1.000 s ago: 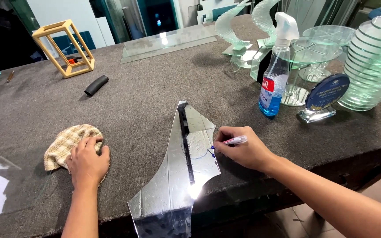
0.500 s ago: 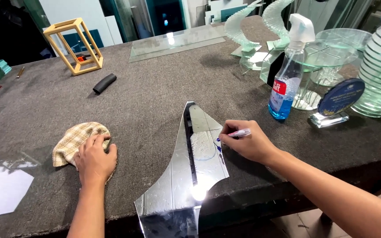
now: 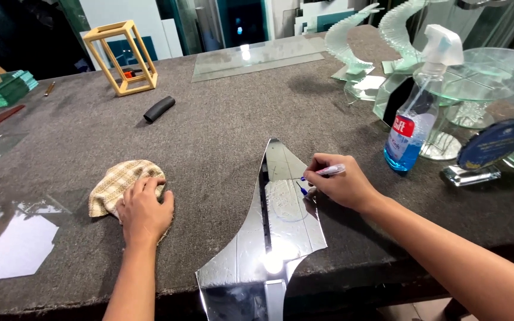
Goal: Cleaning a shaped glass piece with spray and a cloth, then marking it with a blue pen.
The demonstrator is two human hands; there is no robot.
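Grey felt covered the workbench (image 3: 221, 137), and on its left edge lay a flat pane of glass (image 3: 13, 244). Next to it the left hand (image 3: 144, 211) pressed flat, fingers spread, on a checked cloth (image 3: 114, 184); it gripped nothing. In the middle, a curved mirror offcut (image 3: 275, 238) lay with its broad end hanging over the bench's near edge. The right hand (image 3: 340, 187) pinched a pen (image 3: 322, 173) tight, its tip on the mirror's upper right part, beside a faint curved line. Marking well probably called for a steady wrist resting on the felt, light pressure, and care for the overhanging end. A blue spray bottle (image 3: 414, 113) stood further right, well apart.
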